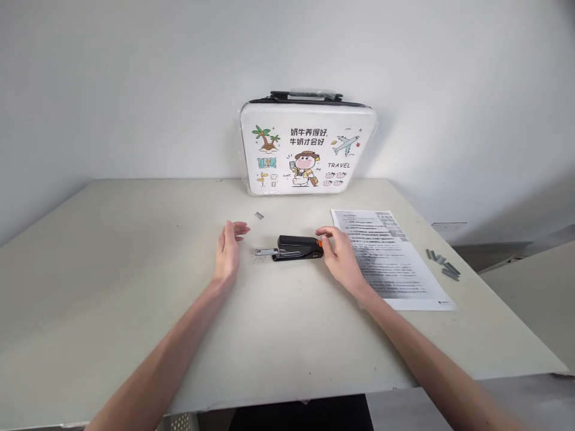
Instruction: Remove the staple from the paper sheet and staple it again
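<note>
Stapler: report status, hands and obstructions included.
Left hand open, off the stapler. Right hand at its orange end, contact unclear. Metal tray protruding toward left hand. Loose staple strip beyond, not between hands.

Two slim bare forearms (183,347), narrow bare wrists (223,284), slender fingers (241,230)

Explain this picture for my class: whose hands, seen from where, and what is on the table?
No machine here: these are one person's bare left hand and right hand, seen from a camera worn on the head. On the table lie a black stapler, a printed sheet and strips of staples; a white case stands behind. The left hand holds nothing. The right hand's fingers are at the stapler's orange end; whether they touch it is hard to tell.
</note>
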Demonstrator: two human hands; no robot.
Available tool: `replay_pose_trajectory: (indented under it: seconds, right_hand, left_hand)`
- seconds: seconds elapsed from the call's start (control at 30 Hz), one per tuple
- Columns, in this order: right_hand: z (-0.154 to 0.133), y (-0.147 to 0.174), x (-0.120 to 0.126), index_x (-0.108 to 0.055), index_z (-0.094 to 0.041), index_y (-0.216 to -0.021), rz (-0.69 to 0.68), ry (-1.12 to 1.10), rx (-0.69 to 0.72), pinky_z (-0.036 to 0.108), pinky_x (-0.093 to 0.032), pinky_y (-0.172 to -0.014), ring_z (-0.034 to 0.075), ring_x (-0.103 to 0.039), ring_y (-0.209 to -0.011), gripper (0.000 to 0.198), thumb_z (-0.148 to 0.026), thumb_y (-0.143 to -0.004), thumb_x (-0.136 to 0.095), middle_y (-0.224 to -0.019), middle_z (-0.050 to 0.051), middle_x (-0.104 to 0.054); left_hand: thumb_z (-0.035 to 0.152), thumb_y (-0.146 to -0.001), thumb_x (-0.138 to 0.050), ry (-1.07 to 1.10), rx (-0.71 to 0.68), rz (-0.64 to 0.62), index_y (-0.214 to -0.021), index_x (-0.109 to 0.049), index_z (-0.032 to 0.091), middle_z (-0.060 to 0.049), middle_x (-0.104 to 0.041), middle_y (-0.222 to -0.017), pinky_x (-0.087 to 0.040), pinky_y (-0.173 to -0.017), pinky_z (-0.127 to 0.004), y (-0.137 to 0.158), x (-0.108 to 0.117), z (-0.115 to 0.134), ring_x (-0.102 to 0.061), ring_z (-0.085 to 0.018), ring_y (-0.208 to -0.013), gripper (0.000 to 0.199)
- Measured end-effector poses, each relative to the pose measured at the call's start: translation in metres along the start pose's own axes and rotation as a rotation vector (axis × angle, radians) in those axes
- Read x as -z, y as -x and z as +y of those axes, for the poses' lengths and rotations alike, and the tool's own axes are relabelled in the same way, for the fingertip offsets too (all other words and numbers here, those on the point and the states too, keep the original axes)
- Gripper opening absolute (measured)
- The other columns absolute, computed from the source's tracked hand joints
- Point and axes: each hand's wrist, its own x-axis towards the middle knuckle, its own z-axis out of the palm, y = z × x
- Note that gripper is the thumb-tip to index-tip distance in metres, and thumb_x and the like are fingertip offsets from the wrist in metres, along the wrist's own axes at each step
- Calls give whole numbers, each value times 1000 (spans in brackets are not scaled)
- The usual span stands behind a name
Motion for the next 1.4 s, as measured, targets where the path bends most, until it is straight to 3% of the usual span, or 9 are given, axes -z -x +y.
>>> replay_pose_trajectory:
  seconds: [0.2, 0.37, 0.47, 0.67, 0.8, 0.9, 1.0, 1.23, 1.4]
  right_hand:
    - [-6, 1, 1, -62, -24, -111, 19, -24, 36, 50, -47, -100, 29, -64, -110, 28, -41, -108, -41, -113, 10, -74]
    - [-14, 2, 5, -64, -27, -119, -158, 61, 193, 51, -47, -104, 30, -64, -114, 25, -42, -100, -64, -121, 8, -73]
    - [-15, 4, 5, -64, -28, -116, -172, 85, 202, 49, -52, -96, 29, -66, -107, 24, -35, -94, -71, -114, 6, -74]
    - [-21, 8, 7, -62, -27, -102, -46, -30, 225, 36, -56, -73, 22, -67, -85, 16, -27, -91, -74, -97, 2, -70]
    - [-27, 10, 8, -64, -28, -101, 93, 9, 468, 38, -57, -74, 23, -68, -96, 25, -6, -90, -63, -100, 4, -70]
    - [-29, 10, 6, -67, -28, -103, 117, 62, 645, 42, -57, -81, 24, -68, -100, 36, 4, -88, -58, -102, 4, -70]
    - [-31, 12, 4, -70, -29, -100, 137, 91, 706, 44, -57, -83, 23, -67, -99, 40, 7, -89, -55, -101, 3, -71]
    - [-36, 17, 5, -74, -36, -93, 101, 114, 667, 45, -54, -84, 23, -66, -100, 32, -7, -97, -62, -102, 1, -72]
    - [-35, 18, 6, -75, -36, -91, 111, 161, 654, 45, -55, -84, 23, -68, -99, 30, -10, -98, -61, -100, 1, -73]
  left_hand:
    - [70, -102, -35, -13, -15, -3, -96, -69, 20, -12, -74, -107, -47, -98, -41, -1, 0, -1, -66, -29, -111, 61]
    - [62, -102, -47, -39, -50, -82, -95, -68, 20, -11, -73, -106, -49, -96, -40, 3, -2, 3, -68, -28, -107, 47]
    - [58, -100, -55, 23, -31, -157, -96, -69, 20, -11, -73, -108, -50, -100, -41, 9, -6, 3, -69, -27, -109, 41]
    - [53, -99, -60, 525, 295, -289, -98, -70, 17, -15, -75, -117, -47, -112, -43, 19, -15, 10, -68, -30, -122, 37]
    - [46, -103, -51, 857, 630, -276, -105, -69, 14, -20, -73, -120, -53, -109, -42, 26, -18, 22, -70, -30, -120, 37]
    - [41, -106, -45, 923, 733, -265, -111, -66, 11, -23, -72, -125, -57, -103, -41, 28, -18, 27, -70, -29, -119, 38]
    - [39, -106, -42, 899, 743, -302, -110, -66, 11, -23, -72, -127, -58, -100, -41, 28, -17, 28, -70, -29, -118, 38]
    - [44, -99, -50, 708, 624, -389, -105, -70, 17, -20, -73, -120, -57, -100, -52, 24, -17, 17, -70, -35, -114, 35]
    - [44, -97, -51, 686, 618, -411, -105, -70, 15, -20, -73, -113, -58, -96, -54, 23, -17, 15, -72, -35, -107, 36]
